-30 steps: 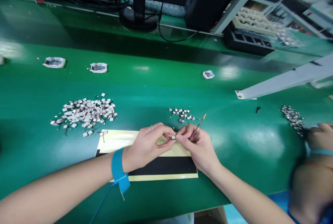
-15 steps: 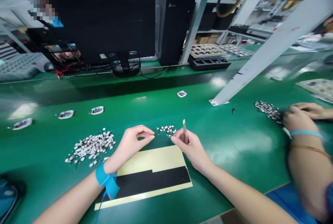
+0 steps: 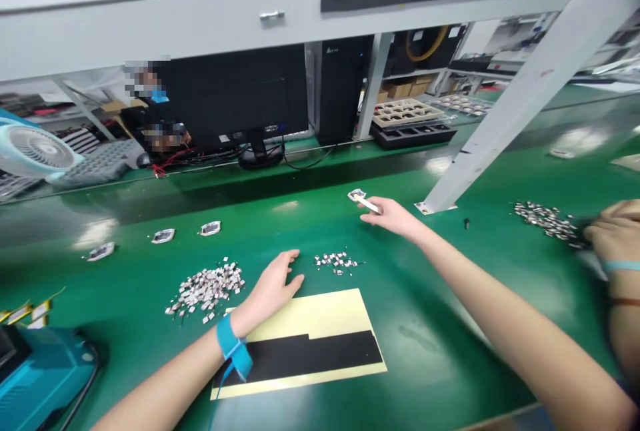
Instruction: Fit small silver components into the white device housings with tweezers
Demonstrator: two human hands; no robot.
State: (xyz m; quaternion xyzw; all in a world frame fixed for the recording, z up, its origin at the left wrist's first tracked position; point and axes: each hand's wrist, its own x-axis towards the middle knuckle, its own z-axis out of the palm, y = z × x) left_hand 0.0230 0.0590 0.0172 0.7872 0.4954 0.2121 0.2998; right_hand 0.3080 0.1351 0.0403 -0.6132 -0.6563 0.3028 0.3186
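R hand (image 3: 393, 216) pinches pale stick (image 3: 370, 204), 1 end hidden, by small packet (image 3: 357, 195); L hand (image 3: 273, 281) spread near parts pile (image 3: 336, 261).

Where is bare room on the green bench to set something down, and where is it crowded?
Bare green bench lies between your right forearm and the far parts pile by the co-worker's hand. Another patch lies right of the yellow-and-black sheet. It is crowded around your left hand, between the parts pile and small pile.

Glossy green bench (image 3: 120, 284); matt black tape (image 3: 300, 357) on smooth cream sheet (image 3: 310, 314); shiny metallic chips (image 3: 205, 291)
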